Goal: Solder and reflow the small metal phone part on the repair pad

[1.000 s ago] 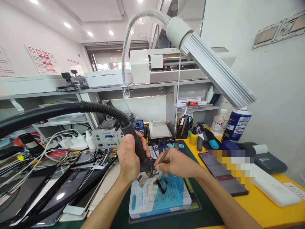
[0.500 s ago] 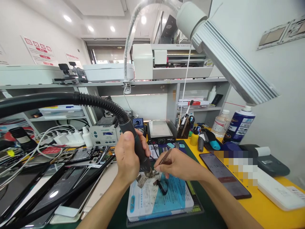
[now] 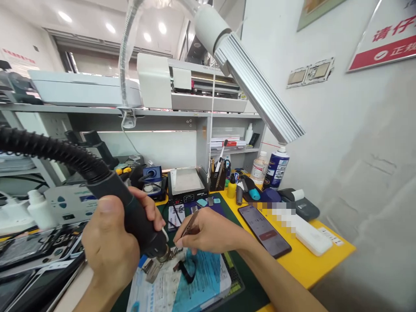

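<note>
My left hand (image 3: 112, 240) grips the dark handle of a hot air gun (image 3: 134, 219), whose ribbed black hose (image 3: 48, 149) runs off to the left. Its metal nozzle points down at a small part (image 3: 152, 268) lying on a blue and white pad (image 3: 191, 288). My right hand (image 3: 211, 232) pinches slim metal tweezers (image 3: 190, 225), their tips close to the nozzle. A black flex strap (image 3: 186, 271) lies on the pad just below the tweezers.
A phone (image 3: 264, 229) lies on the yellow table at right, by a white box (image 3: 310, 238). A heating plate (image 3: 186, 186) stands behind the hands, a spray can (image 3: 276, 167) and tool holder (image 3: 219, 180) further right. A desk lamp (image 3: 256, 93) hangs overhead. Opened phones (image 3: 35, 245) lie left.
The view has swung to the right and closer to the hands. Both hands keep their hold and stay over the pad; the nozzle and tweezer tips remain together.
</note>
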Tool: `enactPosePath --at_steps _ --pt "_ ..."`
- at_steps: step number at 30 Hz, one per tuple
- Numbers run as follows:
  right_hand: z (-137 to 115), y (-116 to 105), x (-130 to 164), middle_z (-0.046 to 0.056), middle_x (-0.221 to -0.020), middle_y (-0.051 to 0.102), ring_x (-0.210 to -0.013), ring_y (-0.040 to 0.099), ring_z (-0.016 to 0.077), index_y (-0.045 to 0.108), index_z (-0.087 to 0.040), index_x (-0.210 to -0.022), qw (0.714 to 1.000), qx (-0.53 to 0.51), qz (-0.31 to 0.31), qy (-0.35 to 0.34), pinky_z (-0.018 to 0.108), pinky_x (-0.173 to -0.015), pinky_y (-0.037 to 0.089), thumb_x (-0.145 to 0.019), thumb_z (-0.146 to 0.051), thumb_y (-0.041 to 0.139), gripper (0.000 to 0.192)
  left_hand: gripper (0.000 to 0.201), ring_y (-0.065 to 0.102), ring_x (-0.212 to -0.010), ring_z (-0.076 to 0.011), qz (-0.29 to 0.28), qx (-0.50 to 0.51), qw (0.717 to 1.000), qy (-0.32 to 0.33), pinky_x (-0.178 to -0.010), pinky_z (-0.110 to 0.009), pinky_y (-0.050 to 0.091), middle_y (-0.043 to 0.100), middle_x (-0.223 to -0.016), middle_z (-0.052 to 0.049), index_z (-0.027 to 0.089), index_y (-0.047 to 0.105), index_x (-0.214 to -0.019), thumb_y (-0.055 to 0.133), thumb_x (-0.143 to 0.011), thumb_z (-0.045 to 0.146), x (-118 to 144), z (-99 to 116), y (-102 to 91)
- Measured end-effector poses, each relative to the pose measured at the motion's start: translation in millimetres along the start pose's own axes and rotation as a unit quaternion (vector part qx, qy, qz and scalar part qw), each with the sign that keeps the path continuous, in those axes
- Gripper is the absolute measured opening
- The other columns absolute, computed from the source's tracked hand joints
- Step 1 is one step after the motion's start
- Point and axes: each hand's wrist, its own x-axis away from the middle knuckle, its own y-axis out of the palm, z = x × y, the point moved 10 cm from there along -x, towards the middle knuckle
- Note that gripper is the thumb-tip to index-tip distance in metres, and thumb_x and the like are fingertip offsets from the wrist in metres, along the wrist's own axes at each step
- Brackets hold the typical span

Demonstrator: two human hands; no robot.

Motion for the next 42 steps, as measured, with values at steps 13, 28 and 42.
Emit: enactPosePath --at_steps 13,28,42 --pt "3.0 -6.6 3.3 0.001 -0.069 0.069 -0.057 0.066 0.0137 0.079 -0.014 -0.084 1.000 -0.010 0.025 0.010 0.019 -0.051 0.048 -0.081 -0.025 0.071 0.013 0.052 0.057 -0.043 -0.0181 0.017 0.026 0.999 -0.018 -0.046 -0.036 0.054 0.055 -0.056 0.003 0.022 0.055 -0.086 0.048 -0.089 0.073 3.7 -1.8 1.3" --pt "13.9 -6.2 0.7 -0.001 -0.066 0.065 -0.059 0.066 0.0145 0.075 -0.016 -0.081 0.999 -0.001 0.019 0.034 0.020 -0.051 0.047 -0.085 -0.027 0.070 0.012 0.045 0.057 -0.044 -0.0151 0.006 0.039 0.999 0.009 -0.044 -0.029 0.047 0.055 -0.060 0.003 0.023 0.057 -0.090 0.044 -0.097 0.065 6.5 -3.1 2.7" --pt "16.9 -0.4 0.5 0.001 -0.070 0.067 -0.062 0.064 0.0159 0.075 -0.018 -0.087 0.999 0.019 0.008 0.048 0.024 -0.056 0.049 -0.089 -0.033 0.067 0.017 0.046 0.057 -0.044 -0.0158 0.012 0.047 0.999 -0.003 -0.043 -0.029 0.046 0.055 -0.060 0.003 0.022 0.056 -0.090 0.044 -0.097 0.066 6.4 -3.8 2.4"
